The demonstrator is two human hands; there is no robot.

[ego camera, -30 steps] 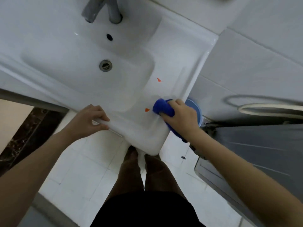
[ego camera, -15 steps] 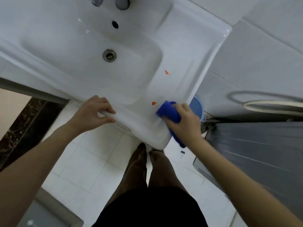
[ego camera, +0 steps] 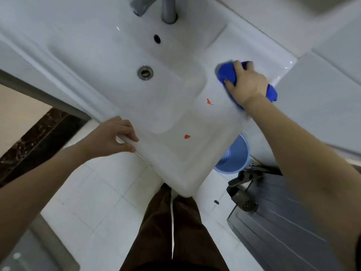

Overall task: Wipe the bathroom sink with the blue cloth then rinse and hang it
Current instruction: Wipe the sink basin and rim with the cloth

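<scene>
View from above, looking down at a white tiled floor [ego camera: 97,202] and a white ceramic sink [ego camera: 175,173] that fills the upper half of the scene, set at an angle. A dark grey panelled door [ego camera: 273,231] stands at the lower right. The person's legs, in brown trousers [ego camera: 175,231], stand close to the sink's near corner. A light blue bucket [ego camera: 234,155] sits on the floor, partly hidden under the sink's right edge.

The right hand [ego camera: 247,85] reaches to the flat ledge on the right of the basin, towards the back. Its fingers curl over a bunched blue cloth [ego camera: 226,74] and grip it, holding it down on the ledge; a tail of cloth shows behind the wrist. The left hand [ego camera: 109,137] grips the sink's front rim, fingers curled over the top and thumb beneath.

A grey metal tap [ego camera: 168,10] stands at the back of the basin, with an overflow hole [ego camera: 157,39] and a round metal drain [ego camera: 145,72] below it. Two small orange marks [ego camera: 209,101] lie on the ledge, between the cloth and the near corner.
</scene>
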